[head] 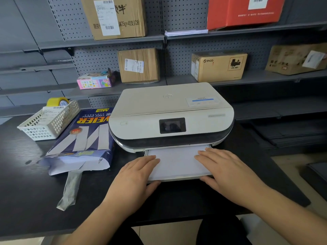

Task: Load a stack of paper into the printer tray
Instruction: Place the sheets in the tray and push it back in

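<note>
A white printer [169, 112] with a small dark screen stands on the dark table. Its tray [178, 178] is pulled out at the front, and a stack of white paper [177, 161] lies flat in it. My left hand [136, 175] grips the tray's front left corner, fingers lying on the paper and thumb under the front edge. At the front right corner my right hand [224, 170] holds on the same way. An opened blue ream of copy paper [85, 138] lies to the left of the printer.
A white plastic basket [49, 121] with a yellow tape roll [57, 101] stands at the back left. A strip of torn wrapper [69, 190] lies by the ream. Grey shelves behind hold cardboard boxes [138, 65] and a loose paper pile [185, 32].
</note>
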The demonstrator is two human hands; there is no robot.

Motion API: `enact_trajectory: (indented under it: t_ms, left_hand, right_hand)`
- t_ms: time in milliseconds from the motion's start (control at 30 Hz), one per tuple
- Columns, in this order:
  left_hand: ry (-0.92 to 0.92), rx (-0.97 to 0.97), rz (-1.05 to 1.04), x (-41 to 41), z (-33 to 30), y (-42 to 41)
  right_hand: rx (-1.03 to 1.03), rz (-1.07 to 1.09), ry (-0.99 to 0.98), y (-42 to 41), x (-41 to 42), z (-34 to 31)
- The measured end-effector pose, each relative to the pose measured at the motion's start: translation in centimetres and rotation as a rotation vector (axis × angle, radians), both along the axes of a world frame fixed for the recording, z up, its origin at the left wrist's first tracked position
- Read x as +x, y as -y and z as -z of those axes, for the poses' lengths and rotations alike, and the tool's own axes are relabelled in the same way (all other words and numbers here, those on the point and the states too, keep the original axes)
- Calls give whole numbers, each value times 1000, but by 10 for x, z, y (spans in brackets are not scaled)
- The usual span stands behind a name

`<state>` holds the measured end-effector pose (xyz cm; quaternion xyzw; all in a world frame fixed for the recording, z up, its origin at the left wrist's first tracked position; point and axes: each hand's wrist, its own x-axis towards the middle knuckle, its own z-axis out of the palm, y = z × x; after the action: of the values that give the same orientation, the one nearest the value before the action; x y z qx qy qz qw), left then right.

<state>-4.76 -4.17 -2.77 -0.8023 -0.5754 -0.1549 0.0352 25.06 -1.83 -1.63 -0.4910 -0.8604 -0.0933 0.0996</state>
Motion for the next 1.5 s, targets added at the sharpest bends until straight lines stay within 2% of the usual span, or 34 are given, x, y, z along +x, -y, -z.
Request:
enact_trajectory:
  t_ms: [1067, 1267, 1500]
  left_hand:
    - [-37, 69, -39, 5, 9, -55]
    - [38, 68, -70, 7, 9, -61]
    - [79, 164, -66, 6, 14, -70]
  right_hand:
    - [10, 74, -52, -55, -13, 16]
    - [60, 94, -95, -62, -16, 19]
    - [151, 105, -162, -66, -20, 21]
